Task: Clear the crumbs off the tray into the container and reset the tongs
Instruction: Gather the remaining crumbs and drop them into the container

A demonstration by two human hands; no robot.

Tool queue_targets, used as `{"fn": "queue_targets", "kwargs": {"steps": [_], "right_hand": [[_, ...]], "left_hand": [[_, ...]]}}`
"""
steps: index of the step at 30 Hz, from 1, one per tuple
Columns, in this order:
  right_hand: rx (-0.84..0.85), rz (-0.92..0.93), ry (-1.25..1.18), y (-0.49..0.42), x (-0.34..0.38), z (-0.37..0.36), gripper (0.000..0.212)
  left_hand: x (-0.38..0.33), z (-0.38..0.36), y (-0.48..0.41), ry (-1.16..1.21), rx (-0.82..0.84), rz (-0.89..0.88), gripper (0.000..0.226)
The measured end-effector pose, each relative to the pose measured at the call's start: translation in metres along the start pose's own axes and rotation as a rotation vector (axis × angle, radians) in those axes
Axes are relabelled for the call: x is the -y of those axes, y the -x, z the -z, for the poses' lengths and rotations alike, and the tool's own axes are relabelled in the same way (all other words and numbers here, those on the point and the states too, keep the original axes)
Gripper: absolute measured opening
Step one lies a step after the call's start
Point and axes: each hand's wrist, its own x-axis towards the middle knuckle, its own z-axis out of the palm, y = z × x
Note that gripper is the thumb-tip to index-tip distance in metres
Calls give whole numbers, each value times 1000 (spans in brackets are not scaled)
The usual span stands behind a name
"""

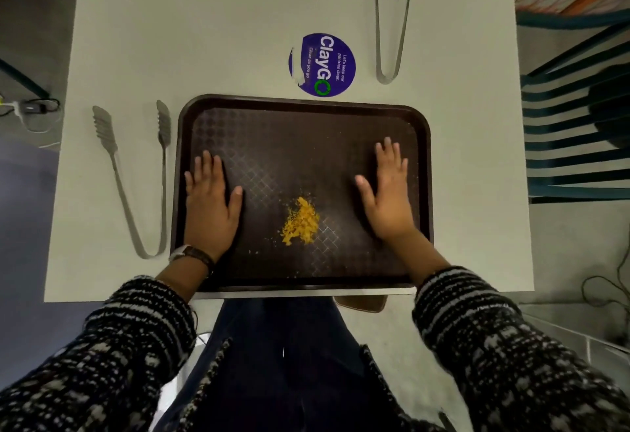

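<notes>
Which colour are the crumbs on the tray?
Yellow-orange crumbs, piled on the dark brown plastic tray; head view.

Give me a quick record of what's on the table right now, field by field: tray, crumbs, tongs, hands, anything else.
tray: dark brown tray, flat on the white table, at its near edge
crumbs: small yellow pile on the tray, between the hands
tongs: one pair left of the tray, another beyond its far right corner, both on the table
hands: left hand and right hand flat on the tray, holding nothing
sticker: round purple, beyond the tray
container: none visible
</notes>
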Motion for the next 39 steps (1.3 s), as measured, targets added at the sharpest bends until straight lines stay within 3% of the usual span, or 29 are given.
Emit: {"fn": "queue_targets", "kwargs": {"steps": [3,7,10,13,15,19,24,27,29,31,34,37,39], "right_hand": [[13,-78,173,-26,-27,9,79],[28,-82,263,-37,-13,-4,82],[142,109,136,-20,19,-23,77],[283,221,-169,5,46,-34,66],[215,170,-276,8,44,-23,59],[-40,-21,-56,-2,-6,8,62],[14,-134,247,4,-22,-2,75],[8,-136,245,8,6,-24,79],[66,-29,101,11,32,-39,78],[173,96,-140,19,55,-50,77],[141,62,-515,24,61,-40,61],[-50,0,-489,-1,37,-18,50],[0,7,-298,-27,21,-9,56]], "left_hand": [[-18,-6,-8,-112,26,-3,75],[-48,-26,-4,-124,89,-191,75],[-69,-34,5,-20,182,-369,76],[-78,-30,18,263,319,-459,68],[-69,-20,19,351,286,-430,64],[-29,5,-16,232,46,-239,63],[-7,6,-62,-69,-12,-54,65],[-25,-5,-67,-157,-42,46,67],[-47,-17,-54,-117,-4,-35,67],[-69,-30,-29,25,120,-256,65],[-78,-27,2,347,273,-364,60],[-56,-11,18,405,158,-271,60],[-35,-1,31,361,138,-223,67]]}}
